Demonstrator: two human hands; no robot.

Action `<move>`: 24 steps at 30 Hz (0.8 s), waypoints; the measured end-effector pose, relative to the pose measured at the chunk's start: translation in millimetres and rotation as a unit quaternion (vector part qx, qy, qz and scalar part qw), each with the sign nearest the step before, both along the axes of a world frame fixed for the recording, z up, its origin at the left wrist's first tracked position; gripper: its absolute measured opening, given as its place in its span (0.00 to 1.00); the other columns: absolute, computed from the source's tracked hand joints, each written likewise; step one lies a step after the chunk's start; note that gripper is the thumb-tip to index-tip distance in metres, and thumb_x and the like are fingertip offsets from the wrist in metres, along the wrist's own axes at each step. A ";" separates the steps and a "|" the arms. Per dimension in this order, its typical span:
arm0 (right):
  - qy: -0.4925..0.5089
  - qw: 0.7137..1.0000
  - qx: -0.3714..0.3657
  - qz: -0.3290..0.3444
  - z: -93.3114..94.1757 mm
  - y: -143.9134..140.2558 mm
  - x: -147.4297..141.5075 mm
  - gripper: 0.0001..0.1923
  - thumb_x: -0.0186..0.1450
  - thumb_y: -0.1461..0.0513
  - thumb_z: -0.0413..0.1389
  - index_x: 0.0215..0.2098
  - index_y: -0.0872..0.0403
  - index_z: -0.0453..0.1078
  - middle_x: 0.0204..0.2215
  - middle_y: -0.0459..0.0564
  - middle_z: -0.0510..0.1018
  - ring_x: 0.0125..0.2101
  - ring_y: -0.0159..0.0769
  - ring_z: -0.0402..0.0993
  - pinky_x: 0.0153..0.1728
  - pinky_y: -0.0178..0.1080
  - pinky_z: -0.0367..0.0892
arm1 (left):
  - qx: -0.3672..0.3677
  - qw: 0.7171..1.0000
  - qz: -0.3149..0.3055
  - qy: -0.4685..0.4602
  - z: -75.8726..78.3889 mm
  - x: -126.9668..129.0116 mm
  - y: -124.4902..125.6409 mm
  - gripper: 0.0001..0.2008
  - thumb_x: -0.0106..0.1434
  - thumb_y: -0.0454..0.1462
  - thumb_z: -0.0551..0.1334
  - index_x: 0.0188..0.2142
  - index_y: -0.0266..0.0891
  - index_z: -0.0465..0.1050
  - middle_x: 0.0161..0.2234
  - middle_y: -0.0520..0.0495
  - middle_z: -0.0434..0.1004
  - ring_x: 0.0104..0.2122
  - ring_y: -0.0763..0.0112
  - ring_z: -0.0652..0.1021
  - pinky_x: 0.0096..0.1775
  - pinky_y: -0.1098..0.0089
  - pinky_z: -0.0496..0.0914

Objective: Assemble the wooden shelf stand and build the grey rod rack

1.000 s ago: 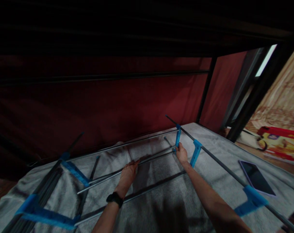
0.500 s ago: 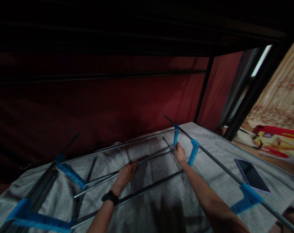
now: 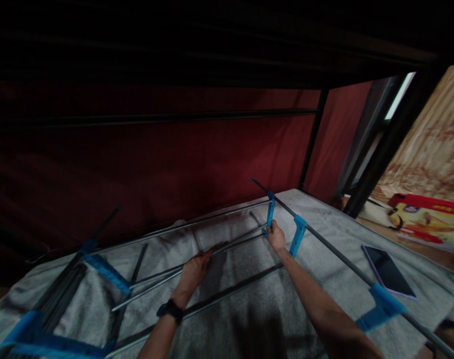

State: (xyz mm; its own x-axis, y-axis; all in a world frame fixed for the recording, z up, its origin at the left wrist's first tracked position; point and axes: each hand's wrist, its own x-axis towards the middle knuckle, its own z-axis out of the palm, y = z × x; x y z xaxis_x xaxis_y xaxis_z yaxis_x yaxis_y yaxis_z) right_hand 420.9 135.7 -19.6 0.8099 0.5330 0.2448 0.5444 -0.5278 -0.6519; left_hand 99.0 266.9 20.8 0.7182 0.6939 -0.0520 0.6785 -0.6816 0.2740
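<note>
A frame of grey metal tubes joined by blue plastic connectors lies across a grey blanket (image 3: 227,319). My left hand (image 3: 195,271), with a dark watch at its wrist, is closed around a thin metal tube (image 3: 148,290) near its middle. That tube slants up to the right, its near end free above the blanket. My right hand (image 3: 276,237) pinches the tube's far end against the lower part of a blue connector (image 3: 271,212). Another blue connector (image 3: 298,234) sits just right of that hand on the long side tube (image 3: 332,248). My fingertips hide the joint itself.
At the left are more blue connectors (image 3: 107,271) and a bundle of loose tubes (image 3: 64,294). A tablet or phone (image 3: 389,271) lies on the blanket at right. Dark bed posts (image 3: 313,144) and a low dark structure overhead enclose the space. Beyond stands a red-yellow package (image 3: 429,219).
Both hands keep nearly the same place and grip on the tube. The whole view has shifted very slightly; nothing has been let go.
</note>
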 end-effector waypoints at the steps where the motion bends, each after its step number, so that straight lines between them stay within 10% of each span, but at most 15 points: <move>1: 0.000 1.000 0.000 0.000 -0.6 0.4 0.1 0.18 0.68 0.65 0.45 0.55 0.55 0.64 0.36 0.52 0.78 0.36 0.39 0.74 0.37 0.35 0.61 | 0.002 1.000 -0.003 -0.003 -0.8 -0.4 0.1 0.23 0.73 0.34 0.49 0.64 0.44 0.66 0.57 0.43 0.76 0.52 0.66 0.79 0.56 0.66 0.69; 24: -0.008 1.000 -0.005 0.002 -2.0 -0.1 0.7 0.16 0.68 0.65 0.46 0.53 0.55 0.65 0.36 0.52 0.78 0.35 0.37 0.73 0.37 0.34 0.61 | 0.057 0.997 -0.057 0.020 32.3 4.1 10.9 0.24 0.71 0.30 0.50 0.63 0.41 0.67 0.55 0.40 0.77 0.53 0.62 0.78 0.57 0.65 0.68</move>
State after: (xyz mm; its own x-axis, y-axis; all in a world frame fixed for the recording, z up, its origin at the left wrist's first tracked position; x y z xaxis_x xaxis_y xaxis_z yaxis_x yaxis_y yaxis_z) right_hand 421.7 135.6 -21.6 0.8038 0.5385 0.2526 0.5570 -0.5323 -0.6376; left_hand 103.1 277.8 53.0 0.7912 0.6115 -0.0078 0.6042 -0.7796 0.1645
